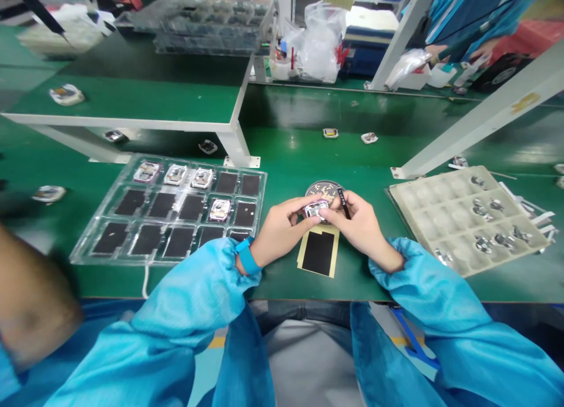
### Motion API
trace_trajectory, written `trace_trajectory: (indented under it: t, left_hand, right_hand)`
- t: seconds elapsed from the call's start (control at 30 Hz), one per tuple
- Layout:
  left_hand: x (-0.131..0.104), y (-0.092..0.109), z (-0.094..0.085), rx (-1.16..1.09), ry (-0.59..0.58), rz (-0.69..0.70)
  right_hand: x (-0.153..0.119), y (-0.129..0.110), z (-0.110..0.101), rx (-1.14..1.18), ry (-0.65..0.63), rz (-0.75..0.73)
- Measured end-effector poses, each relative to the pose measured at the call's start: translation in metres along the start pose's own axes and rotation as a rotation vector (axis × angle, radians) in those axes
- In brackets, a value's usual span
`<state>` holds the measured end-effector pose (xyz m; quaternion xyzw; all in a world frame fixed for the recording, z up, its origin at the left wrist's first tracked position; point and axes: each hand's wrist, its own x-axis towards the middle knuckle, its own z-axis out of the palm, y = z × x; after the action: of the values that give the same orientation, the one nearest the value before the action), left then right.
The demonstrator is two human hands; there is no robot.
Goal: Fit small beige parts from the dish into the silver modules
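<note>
Between my two hands is a small watch-like case (314,208) with a pinkish rim and silvery parts inside. My left hand (287,226) grips it from the left, thumb along its lower edge. My right hand (359,222) presses its thumb on the right edge of the case and also holds a slim black tool, perhaps tweezers (343,204), pointing up. Just behind the hands sits a round dish (326,187) of many tiny pale pieces, partly covered by them. Below them a yellow-edged sheet with a black rectangle (319,253) lies on the green table.
To the left, a clear compartment tray (259,219) holds several similar cases and black pads. A cream tray (429,210) with small metal parts lies right. A white-legged shelf (176,101) stands behind left. Loose cases (330,133) dot the table. Another person's arm (35,295) is at the left edge.
</note>
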<state>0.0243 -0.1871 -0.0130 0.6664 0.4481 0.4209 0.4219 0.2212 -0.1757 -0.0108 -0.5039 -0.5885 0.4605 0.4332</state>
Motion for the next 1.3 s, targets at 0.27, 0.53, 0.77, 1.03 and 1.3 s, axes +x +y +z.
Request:
trace_trajectory:
  t: [0.27,0.53,0.77,1.03,1.3]
  left_hand:
    - [0.002,0.002,0.002,-0.432,-0.136,-0.123]
    - [0.000,-0.004,0.012,-0.329,0.004,-0.034]
    - [-0.004,0.004,0.012,0.003,0.003,0.007]
    - [-0.003,0.007,0.016,-0.038,0.106,-0.014]
    - [0.001,-0.004,0.012,-0.147,0.056,-0.170]
  right_hand:
    - [-0.003,0.004,0.011,0.109,0.022,-0.044]
    - [-0.001,0.005,0.013,0.042,-0.049,-0.038]
    - [-0.004,0.007,0.015,0.050,0.028,-0.021]
    - [0.000,0.008,0.017,0.035,-0.006,-0.048]
    - [0.008,0.007,-0.002,-0.189,0.062,-0.163]
